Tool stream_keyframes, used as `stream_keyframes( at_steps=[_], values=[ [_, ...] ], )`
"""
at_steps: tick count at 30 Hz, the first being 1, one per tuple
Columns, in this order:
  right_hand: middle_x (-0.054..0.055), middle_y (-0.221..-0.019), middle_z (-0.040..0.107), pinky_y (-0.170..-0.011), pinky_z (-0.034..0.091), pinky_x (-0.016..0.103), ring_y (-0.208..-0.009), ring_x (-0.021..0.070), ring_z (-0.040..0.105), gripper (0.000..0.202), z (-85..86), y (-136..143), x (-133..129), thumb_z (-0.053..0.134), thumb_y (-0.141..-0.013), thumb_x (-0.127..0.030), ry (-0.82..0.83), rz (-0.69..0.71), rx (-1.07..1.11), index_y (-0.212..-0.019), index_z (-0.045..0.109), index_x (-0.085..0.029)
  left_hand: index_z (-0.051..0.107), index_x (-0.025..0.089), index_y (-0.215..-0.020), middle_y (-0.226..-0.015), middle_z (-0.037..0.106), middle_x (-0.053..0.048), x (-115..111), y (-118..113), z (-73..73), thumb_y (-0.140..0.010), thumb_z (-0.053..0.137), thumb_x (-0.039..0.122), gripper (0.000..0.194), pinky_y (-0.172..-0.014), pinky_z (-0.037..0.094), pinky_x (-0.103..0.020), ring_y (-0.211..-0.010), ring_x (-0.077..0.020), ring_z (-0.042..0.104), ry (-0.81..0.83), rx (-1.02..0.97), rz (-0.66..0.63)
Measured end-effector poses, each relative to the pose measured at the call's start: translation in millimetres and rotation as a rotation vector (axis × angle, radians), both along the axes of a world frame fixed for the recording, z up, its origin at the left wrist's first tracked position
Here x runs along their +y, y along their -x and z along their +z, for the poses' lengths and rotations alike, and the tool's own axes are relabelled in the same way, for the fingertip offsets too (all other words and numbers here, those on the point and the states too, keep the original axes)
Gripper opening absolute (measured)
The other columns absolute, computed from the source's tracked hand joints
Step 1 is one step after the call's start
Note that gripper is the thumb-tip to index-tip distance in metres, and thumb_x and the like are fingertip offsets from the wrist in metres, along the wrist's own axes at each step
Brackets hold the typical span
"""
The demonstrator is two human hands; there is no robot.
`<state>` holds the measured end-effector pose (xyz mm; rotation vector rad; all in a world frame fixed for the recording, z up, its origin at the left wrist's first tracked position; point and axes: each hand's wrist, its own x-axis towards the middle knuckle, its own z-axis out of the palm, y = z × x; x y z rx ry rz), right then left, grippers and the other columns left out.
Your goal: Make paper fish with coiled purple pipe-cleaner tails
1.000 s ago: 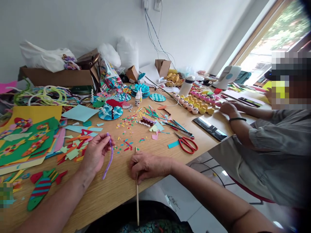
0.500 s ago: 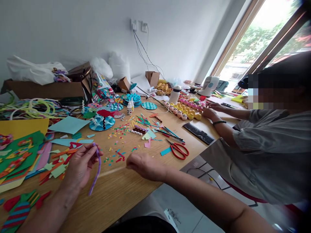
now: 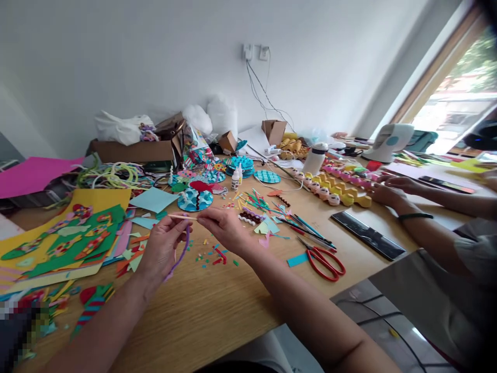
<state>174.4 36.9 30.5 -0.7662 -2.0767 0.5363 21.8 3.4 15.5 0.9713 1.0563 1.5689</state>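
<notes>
In the head view my left hand (image 3: 166, 241) pinches a purple pipe cleaner (image 3: 185, 249), which bends down beside the wrist. Across those fingertips runs a thin pale wooden stick (image 3: 190, 217), its right end in the closed fingers of my right hand (image 3: 223, 228). Both hands meet just above the front part of the table. Where the pipe cleaner touches the stick is partly covered by my fingers. Beyond them stands a blue dotted disc (image 3: 205, 201) with a red paper piece and a dark twisted strip on it. Small paper scraps (image 3: 219, 255) lie below my right hand.
Red-handled scissors (image 3: 326, 264) and a black phone (image 3: 367, 234) lie to the right. Coloured paper sheets (image 3: 116, 199) spread over the left side. Glue bottles (image 3: 235, 180) stand farther back. At the right, a co-worker's hands (image 3: 392, 191) are beside painted egg-carton strips (image 3: 326, 194).
My right hand has come in to my left, bringing the stick against the pipe cleaner. The view has turned left, so the table's contents appear farther right.
</notes>
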Motion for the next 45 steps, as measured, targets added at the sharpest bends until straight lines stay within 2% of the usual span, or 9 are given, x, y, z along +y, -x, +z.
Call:
stream_keyframes(
  at_steps=[3,6,13,22,31,38,43,45],
  values=[
    [0.002,-0.072,0.061,-0.064,0.038,0.018,-0.068,0.0102,0.054,0.017,-12.8,-3.4,1.9,0.05,-0.085,-0.023,-0.04,-0.051,-0.049,-0.079,0.063,-0.016,0.065,0.016,-0.076,-0.064,0.061,0.001,-1.5,0.9,-5.0,-0.06,0.074,0.025,0.021,-0.051,0.041,-0.016,-0.06,-0.0085,0.055,0.008,-0.006,-0.006],
    [0.004,-0.08,0.063,-0.067,0.039,0.02,-0.072,0.0111,0.055,0.019,-18.1,-7.4,1.3,0.046,-0.088,-0.023,-0.072,-0.049,-0.112,-0.086,0.064,-0.017,0.065,0.017,-0.078,-0.064,0.061,0.002,-4.8,0.2,-5.9,-0.059,0.074,0.024,0.022,-0.051,0.042,-0.016,-0.06,-0.0085,0.055,0.016,-0.022,-0.003],
    [0.006,-0.085,0.064,-0.069,0.04,0.021,-0.075,0.012,0.057,0.023,-17.9,-7.4,-0.4,0.042,-0.09,-0.024,-0.117,-0.05,-0.146,-0.092,0.064,-0.017,0.065,0.019,-0.078,-0.063,0.06,0.003,-10.3,-1.6,-1.4,-0.058,0.074,0.022,0.023,-0.052,0.042,-0.016,-0.059,-0.0082,0.055,0.009,-0.009,0.012],
    [0.005,-0.082,0.062,-0.066,0.038,0.02,-0.074,0.0117,0.055,0.024,-21.0,-8.4,0.4,0.041,-0.09,-0.024,-0.132,-0.071,-0.186,-0.091,0.064,-0.016,0.066,0.018,-0.08,-0.065,0.061,0.002,-9.3,2.4,-6.5,-0.059,0.073,0.022,0.022,-0.048,0.042,-0.016,-0.059,-0.0092,0.056,-0.007,0.039,0.005],
    [0.005,-0.08,0.062,-0.063,0.037,0.019,-0.072,0.0113,0.055,0.024,-22.9,-8.5,3.3,0.042,-0.09,-0.022,-0.129,-0.071,-0.201,-0.09,0.065,-0.016,0.07,0.017,-0.074,-0.069,0.066,-0.001,-5.9,6.8,-10.0,-0.063,0.072,0.031,0.018,-0.061,0.045,-0.021,-0.063,-0.0112,0.057,-0.051,0.083,0.05],
    [0.005,-0.078,0.063,-0.063,0.039,0.02,-0.07,0.0117,0.057,0.018,-24.8,-9.7,8.5,0.049,-0.086,-0.02,-0.083,-0.028,-0.13,-0.085,0.066,-0.016,0.07,0.017,-0.073,-0.067,0.065,0.0,-5.4,10.0,-8.6,-0.062,0.072,0.033,0.02,-0.063,0.046,-0.024,-0.062,-0.012,0.056,-0.053,0.154,-0.001],
    [0.002,-0.075,0.064,-0.063,0.041,0.019,-0.069,0.0106,0.057,0.011,-25.4,-12.1,12.3,0.054,-0.083,-0.017,0.002,0.067,-0.079,-0.081,0.065,-0.016,0.069,0.017,-0.071,-0.064,0.064,0.0,-5.4,11.6,-6.1,-0.061,0.074,0.034,0.021,-0.06,0.045,-0.022,-0.061,-0.0112,0.056,-0.062,0.165,-0.062],
    [0.002,-0.074,0.063,-0.062,0.041,0.019,-0.068,0.0104,0.057,0.012,-25.7,-11.6,12.2,0.053,-0.084,-0.016,-0.014,0.059,-0.088,-0.08,0.064,-0.016,0.069,0.017,-0.071,-0.063,0.064,0.0,-5.3,11.0,-6.1,-0.059,0.075,0.035,0.023,-0.06,0.045,-0.021,-0.06,-0.0109,0.056,-0.056,0.142,-0.063]
  ],
)
